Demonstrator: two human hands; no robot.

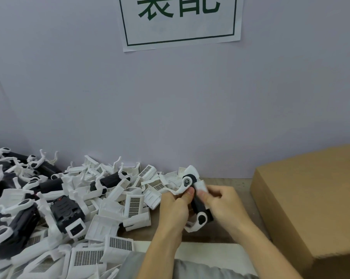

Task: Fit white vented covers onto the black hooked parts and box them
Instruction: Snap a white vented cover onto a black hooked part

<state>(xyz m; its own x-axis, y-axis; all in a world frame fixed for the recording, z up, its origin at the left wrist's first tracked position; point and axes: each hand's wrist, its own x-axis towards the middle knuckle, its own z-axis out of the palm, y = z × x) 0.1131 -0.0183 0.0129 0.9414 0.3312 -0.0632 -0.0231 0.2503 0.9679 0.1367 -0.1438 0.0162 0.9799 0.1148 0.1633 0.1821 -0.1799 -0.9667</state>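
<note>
a factory assembly bench: heaped plastic parts, a cardboard box, a printed wall sign.

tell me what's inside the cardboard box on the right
Cannot be seen: the cardboard box shows only its plain brown top and side from this view, so its contents are hidden. Nothing rests on top of it.

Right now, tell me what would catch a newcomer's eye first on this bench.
First, the two hands at centre: the left hand and right hand together grip one black hooked part with a white cover piece at its upper end. Next, the big heap of loose white vented covers mixed with black hooked parts fills the left side. A brown cardboard box sits at right, and a green-lettered paper sign hangs on the wall above.
</note>
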